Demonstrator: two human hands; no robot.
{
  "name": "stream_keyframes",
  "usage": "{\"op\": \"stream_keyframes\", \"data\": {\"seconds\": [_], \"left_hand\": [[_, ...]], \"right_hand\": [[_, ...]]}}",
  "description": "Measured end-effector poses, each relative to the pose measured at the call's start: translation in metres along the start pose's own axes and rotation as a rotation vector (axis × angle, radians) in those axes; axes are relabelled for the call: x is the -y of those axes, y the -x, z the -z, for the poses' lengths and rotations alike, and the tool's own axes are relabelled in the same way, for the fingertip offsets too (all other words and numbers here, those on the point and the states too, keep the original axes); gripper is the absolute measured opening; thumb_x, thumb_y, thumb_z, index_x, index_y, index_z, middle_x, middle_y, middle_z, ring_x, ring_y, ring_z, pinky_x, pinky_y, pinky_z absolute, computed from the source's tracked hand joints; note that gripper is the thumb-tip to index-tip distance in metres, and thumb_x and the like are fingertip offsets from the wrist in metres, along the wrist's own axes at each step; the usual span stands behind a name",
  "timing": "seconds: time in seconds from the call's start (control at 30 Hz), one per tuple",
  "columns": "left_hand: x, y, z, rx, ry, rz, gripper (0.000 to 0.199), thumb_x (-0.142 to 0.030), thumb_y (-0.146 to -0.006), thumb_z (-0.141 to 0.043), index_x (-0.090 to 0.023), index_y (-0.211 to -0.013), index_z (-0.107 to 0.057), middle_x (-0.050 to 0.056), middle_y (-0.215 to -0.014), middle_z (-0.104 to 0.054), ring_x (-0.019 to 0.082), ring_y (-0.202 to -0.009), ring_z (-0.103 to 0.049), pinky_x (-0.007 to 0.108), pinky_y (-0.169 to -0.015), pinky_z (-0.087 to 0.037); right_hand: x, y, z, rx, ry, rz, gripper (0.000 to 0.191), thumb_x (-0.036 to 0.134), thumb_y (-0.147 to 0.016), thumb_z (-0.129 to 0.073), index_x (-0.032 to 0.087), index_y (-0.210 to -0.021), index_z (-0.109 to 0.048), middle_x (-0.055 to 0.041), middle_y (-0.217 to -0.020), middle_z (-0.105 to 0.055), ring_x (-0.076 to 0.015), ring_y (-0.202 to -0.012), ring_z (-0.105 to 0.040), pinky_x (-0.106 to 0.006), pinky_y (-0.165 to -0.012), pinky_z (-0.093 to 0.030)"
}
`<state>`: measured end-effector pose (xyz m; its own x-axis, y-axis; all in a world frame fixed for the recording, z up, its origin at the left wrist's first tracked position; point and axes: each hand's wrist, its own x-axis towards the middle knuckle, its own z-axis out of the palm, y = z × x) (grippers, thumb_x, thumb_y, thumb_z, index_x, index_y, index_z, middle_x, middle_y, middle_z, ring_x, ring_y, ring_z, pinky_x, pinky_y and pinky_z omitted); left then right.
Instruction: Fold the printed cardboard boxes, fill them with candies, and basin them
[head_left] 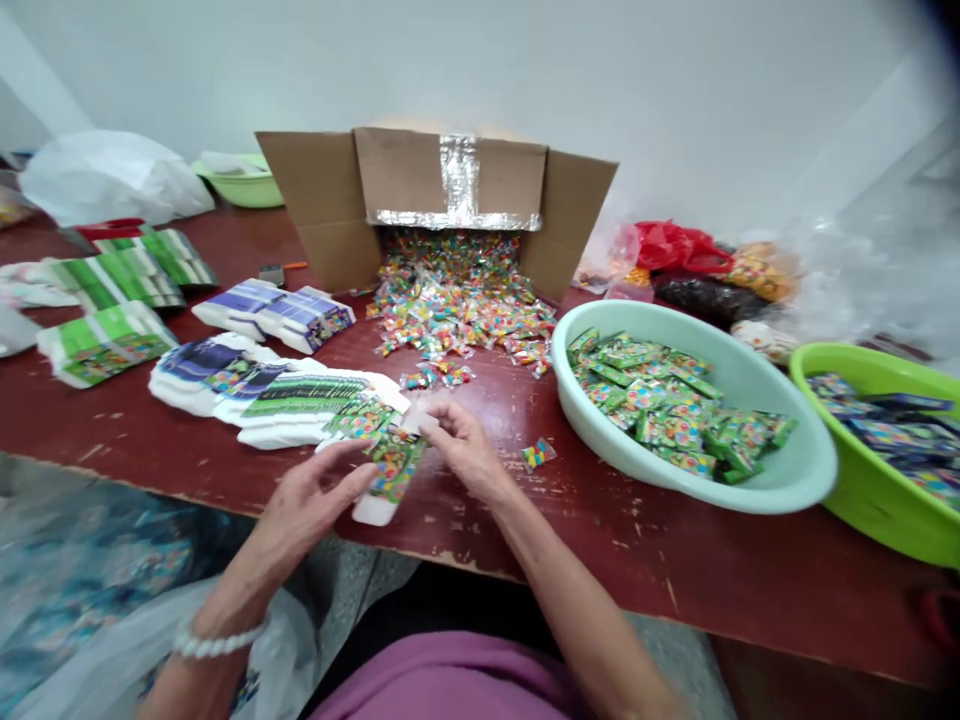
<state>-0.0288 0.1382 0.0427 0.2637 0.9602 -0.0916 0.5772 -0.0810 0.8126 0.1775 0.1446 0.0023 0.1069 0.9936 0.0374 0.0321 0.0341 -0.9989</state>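
The right hand point(459, 440) pinches the white end flap of a flat green printed carton point(394, 470). The left hand point(304, 500), fingers parted, touches its side.

The lime green basin point(847, 480) — cut off at the right edge — holds packets too blurred to read.

Pale plain wall point(675, 90), 1 dark red, scuffed tabletop point(480, 540), speckled floor point(382, 578).

Room runs past the sachet point(538, 455) to the pale basin point(600, 440), bags point(832, 280) apparently behind.
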Motion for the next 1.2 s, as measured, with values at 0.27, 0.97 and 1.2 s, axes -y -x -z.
{"op": "stream_keyframes", "data": {"seconds": [0.27, 0.97, 1.2], "left_hand": [[-0.016, 0.030, -0.048, 0.754, 1.022, 0.214, 0.052, -0.047, -0.067, -0.085, -0.012, -0.104, -0.073, 0.012, -0.092, -0.074, 0.024, -0.079, -0.072, 0.031, -0.074, -0.054], [-0.026, 0.032, -0.052, 0.611, 0.759, 0.077, 0.061, -0.062, -0.068, -0.080, -0.012, -0.102, -0.074, 0.006, -0.080, -0.070, 0.019, -0.072, -0.061, 0.030, -0.070, -0.049], [-0.020, 0.031, -0.047, 0.714, 0.599, 0.090, 0.037, -0.048, -0.074, -0.074, -0.013, -0.086, -0.070, 0.003, -0.077, -0.066, 0.015, -0.070, -0.057, 0.026, -0.067, -0.047]], "right_hand": [[0.032, 0.049, 0.021, 0.260, -0.287, -0.054, 0.019, 0.037, -0.087, -0.066, 0.021, -0.096, -0.061, 0.0015, -0.081, -0.064, -0.0111, -0.067, -0.058, -0.020, -0.057, -0.045], [0.047, 0.082, 0.026, 0.088, 0.561, 0.498, 0.028, 0.018, -0.080, -0.071, 0.023, -0.105, -0.060, -0.0075, -0.108, -0.065, -0.0245, -0.103, -0.059, -0.039, -0.089, -0.050], [0.059, 0.081, 0.040, 0.339, 0.418, 0.328, 0.020, 0.007, -0.078, -0.064, 0.022, -0.090, -0.057, 0.0021, -0.090, -0.065, -0.0120, -0.071, -0.057, -0.024, -0.067, -0.045]]}}
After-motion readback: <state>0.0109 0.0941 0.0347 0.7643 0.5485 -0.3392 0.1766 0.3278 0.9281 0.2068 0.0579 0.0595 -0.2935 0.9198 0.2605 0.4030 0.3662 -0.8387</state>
